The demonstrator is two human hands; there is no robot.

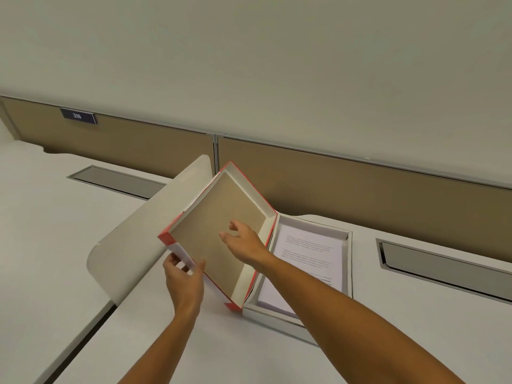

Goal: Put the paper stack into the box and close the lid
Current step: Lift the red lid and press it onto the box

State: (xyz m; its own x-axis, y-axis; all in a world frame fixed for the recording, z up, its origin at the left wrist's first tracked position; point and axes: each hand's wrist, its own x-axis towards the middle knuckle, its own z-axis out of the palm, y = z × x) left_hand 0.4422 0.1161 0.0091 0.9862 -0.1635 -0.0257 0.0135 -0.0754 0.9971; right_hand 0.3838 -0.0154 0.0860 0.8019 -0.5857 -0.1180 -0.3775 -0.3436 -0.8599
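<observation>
A white box (349,261) lies on the desk with the paper stack (310,261) inside it, printed text facing up. Its hinged lid (219,225), red outside and brown cardboard inside, stands raised and tilted to the left of the box. My left hand (184,281) grips the lid's lower left corner. My right hand (243,241) hovers in front of the lid's inner face, fingers spread and holding nothing; whether it touches the lid I cannot tell.
A curved white divider (133,245) rises between the two desks just left of the lid. Grey cable hatches (116,181) (443,261) are set into the desktops. A brown partition (360,187) with a number sign (78,116) runs along the back.
</observation>
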